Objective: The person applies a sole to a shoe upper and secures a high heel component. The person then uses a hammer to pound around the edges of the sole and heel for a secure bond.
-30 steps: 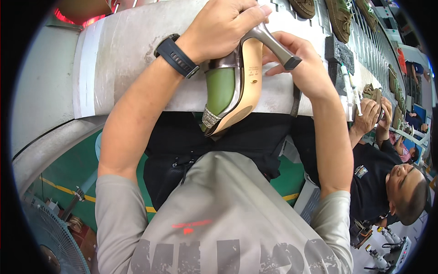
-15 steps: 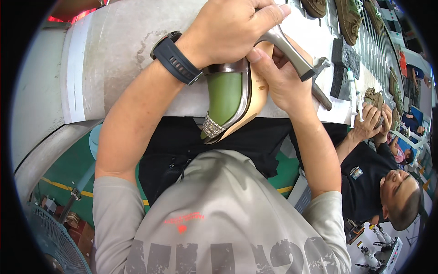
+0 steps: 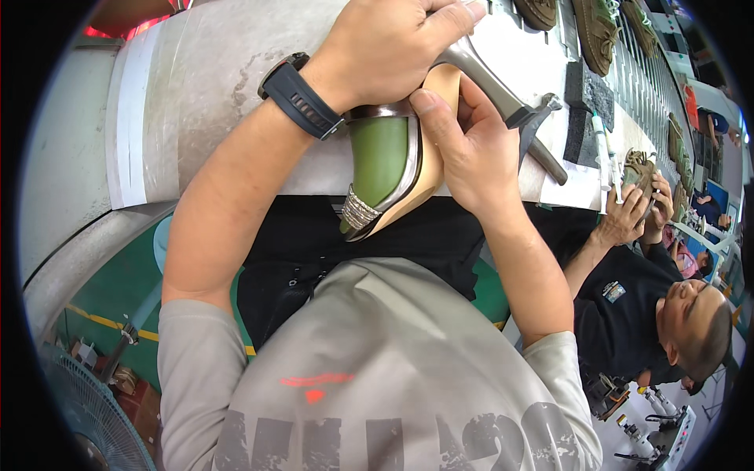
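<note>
A high-heeled sandal (image 3: 416, 169) lies over the table's near edge, its toe toward me. It has a green shoe last (image 3: 380, 161) inside, a dark metallic strap, a sparkling toe band (image 3: 359, 211), a tan sole and a tall grey heel (image 3: 488, 78). My left hand (image 3: 393, 51), with a black watch on its wrist, is closed round the sandal's back end. My right hand (image 3: 475, 153) pinches the sole's side, thumb on the upper edge near the strap; its other fingers are partly hidden behind the sole.
A hammer (image 3: 547, 161) lies just right of the heel. Beyond it are a dark block (image 3: 583, 129) and two syringes (image 3: 603, 153). A co-worker at the right holds a brown shoe (image 3: 640, 173). More shoes (image 3: 594, 39) stand on a rack, and a fan (image 3: 94, 412) is at lower left.
The sandal has shifted slightly left and tilted, showing more of its tan sole. My right hand has moved left with it. The co-worker's brown shoe has turned.
</note>
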`<state>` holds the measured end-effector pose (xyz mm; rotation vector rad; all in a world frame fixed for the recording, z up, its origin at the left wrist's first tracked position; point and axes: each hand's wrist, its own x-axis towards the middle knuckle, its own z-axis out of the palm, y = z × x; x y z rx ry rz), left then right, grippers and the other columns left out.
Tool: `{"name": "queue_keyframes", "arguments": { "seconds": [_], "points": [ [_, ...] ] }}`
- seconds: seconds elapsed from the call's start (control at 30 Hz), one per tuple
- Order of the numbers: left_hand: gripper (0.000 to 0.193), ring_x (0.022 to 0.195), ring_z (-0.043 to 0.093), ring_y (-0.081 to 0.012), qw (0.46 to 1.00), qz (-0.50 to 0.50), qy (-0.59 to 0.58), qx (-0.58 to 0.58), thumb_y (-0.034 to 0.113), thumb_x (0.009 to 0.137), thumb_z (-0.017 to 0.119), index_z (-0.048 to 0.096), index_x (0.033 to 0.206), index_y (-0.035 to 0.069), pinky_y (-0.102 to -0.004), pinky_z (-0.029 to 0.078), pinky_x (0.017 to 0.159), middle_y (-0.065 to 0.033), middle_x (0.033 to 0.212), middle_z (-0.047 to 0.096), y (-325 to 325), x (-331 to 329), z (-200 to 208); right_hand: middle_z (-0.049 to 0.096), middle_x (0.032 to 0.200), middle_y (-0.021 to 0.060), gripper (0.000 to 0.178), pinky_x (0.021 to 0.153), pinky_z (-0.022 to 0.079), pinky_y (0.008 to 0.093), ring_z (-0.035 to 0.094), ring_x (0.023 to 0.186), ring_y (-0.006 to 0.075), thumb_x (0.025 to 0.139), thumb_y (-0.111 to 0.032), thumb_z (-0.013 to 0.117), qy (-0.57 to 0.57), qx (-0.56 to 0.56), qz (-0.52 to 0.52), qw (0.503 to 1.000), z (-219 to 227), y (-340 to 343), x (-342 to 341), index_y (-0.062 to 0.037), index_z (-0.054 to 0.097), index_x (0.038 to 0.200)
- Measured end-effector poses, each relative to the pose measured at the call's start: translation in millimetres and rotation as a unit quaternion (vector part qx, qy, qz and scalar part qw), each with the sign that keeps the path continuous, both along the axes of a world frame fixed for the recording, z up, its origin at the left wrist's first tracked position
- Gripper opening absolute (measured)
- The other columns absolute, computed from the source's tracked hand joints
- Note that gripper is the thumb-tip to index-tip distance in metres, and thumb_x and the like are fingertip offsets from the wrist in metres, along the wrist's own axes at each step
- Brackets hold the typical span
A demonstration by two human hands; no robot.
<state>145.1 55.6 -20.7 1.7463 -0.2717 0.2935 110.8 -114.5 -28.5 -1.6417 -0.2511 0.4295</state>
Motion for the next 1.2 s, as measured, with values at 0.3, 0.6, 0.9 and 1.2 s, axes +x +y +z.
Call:
{"name": "queue_keyframes", "arguments": {
  "seconds": [0.3, 0.6, 0.9, 1.2],
  "points": [
    [0.038, 0.074, 0.068, -0.0251, 0.999, -0.005, 0.011, -0.036, 0.026, 0.104, 0.059, 0.072, 0.091, -0.006, -0.0368, 0.053, 0.07, -0.0206, 0.079, 0.071, 5, 5, -13, 0.069, 0.121, 0.009, 0.071, 0.094, 0.054, 0.0309, 0.066, 0.105, 0.0143, 0.096, -0.035, 0.079, 0.145, 0.037, 0.086, 0.985, 1, -30, -9, 0.0069, 0.051, 0.146],
    [0.035, 0.067, 0.064, -0.0298, 1.0, -0.009, -0.017, -0.008, 0.023, 0.103, 0.06, 0.068, 0.083, -0.005, -0.0405, 0.049, 0.065, -0.0215, 0.074, 0.065, 7, 6, -9, 0.067, 0.129, 0.0117, 0.068, 0.102, 0.053, 0.0327, 0.065, 0.113, 0.0152, 0.096, -0.02, 0.079, 0.183, 0.035, 0.098, 0.978, 5, -33, -9, 0.0069, 0.046, 0.149],
    [0.034, 0.066, 0.062, -0.0359, 0.997, 0.002, -0.051, -0.054, 0.022, 0.102, 0.059, 0.066, 0.08, -0.004, -0.0427, 0.047, 0.063, -0.0225, 0.073, 0.063, 4, 9, -20, 0.072, 0.109, 0.0086, 0.053, 0.086, 0.057, 0.0287, 0.069, 0.095, 0.013, 0.097, -0.038, 0.078, 0.146, -0.04, 0.131, 0.98, 6, -24, 26, 0.0061, 0.065, 0.124],
    [0.034, 0.071, 0.066, -0.0379, 0.997, 0.029, -0.065, 0.021, 0.022, 0.102, 0.058, 0.069, 0.082, -0.004, -0.0429, 0.05, 0.065, -0.0236, 0.076, 0.066, -1, 14, -16, 0.073, 0.104, 0.0068, 0.034, 0.079, 0.056, 0.0264, 0.066, 0.088, 0.0099, 0.099, -0.014, 0.074, 0.085, -0.062, 0.011, 0.994, 17, -5, 3, 0.0071, 0.064, 0.124]
  ]
}}
